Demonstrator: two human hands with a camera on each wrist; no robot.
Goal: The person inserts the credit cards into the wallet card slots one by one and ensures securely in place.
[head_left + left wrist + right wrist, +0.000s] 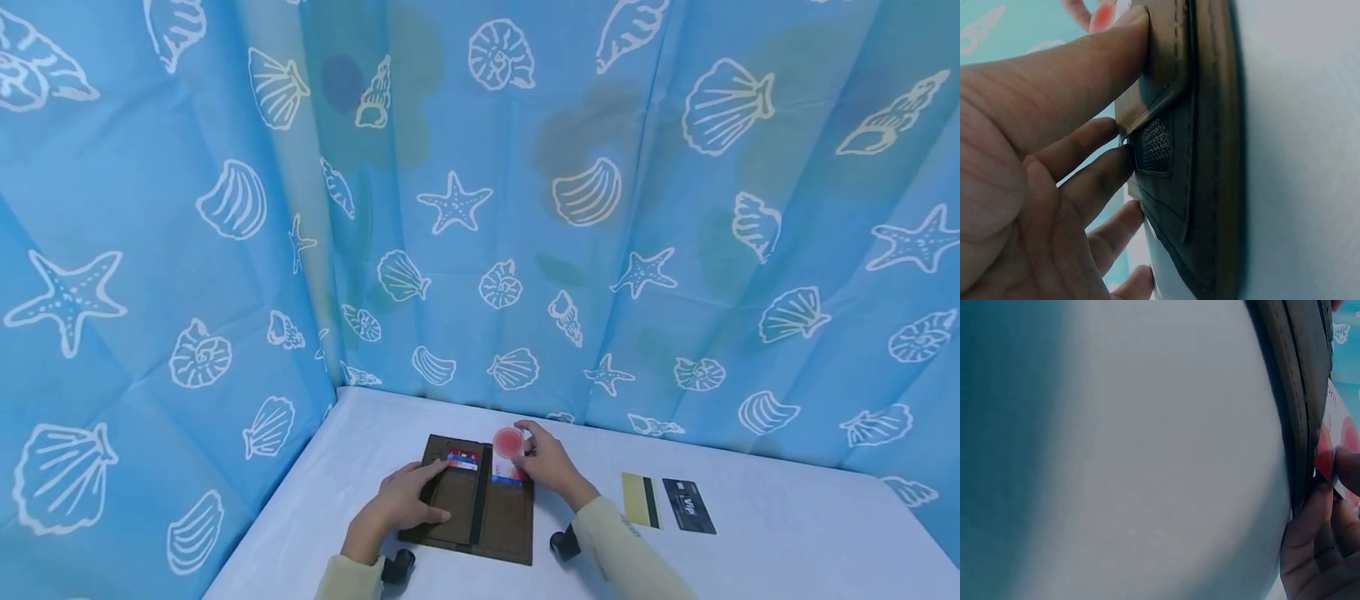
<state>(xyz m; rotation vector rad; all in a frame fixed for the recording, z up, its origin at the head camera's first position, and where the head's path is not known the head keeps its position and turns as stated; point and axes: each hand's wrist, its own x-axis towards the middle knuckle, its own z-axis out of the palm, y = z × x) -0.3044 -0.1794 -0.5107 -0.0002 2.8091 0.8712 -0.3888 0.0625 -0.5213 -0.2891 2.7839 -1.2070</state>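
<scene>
A brown wallet (506,529) lies spread on the table, a dark strap (480,496) running down its middle. My left hand (405,496) rests on its left half; in the left wrist view the thumb and fingertips of that hand (1041,144) press on the wallet (1210,125). Red-and-blue cards (462,458) show in the upper left pocket. At the upper right half, my right hand (551,460) pinches a white card with a red circle (508,443) between thumb and fingers. Whether its lower end sits inside the pocket cannot be told.
A gold card (639,500) with a dark stripe and a black VIP card (688,506) lie on the white table (780,533) right of the wallet. Behind and at the left hangs a blue curtain (465,308) with shell and starfish prints.
</scene>
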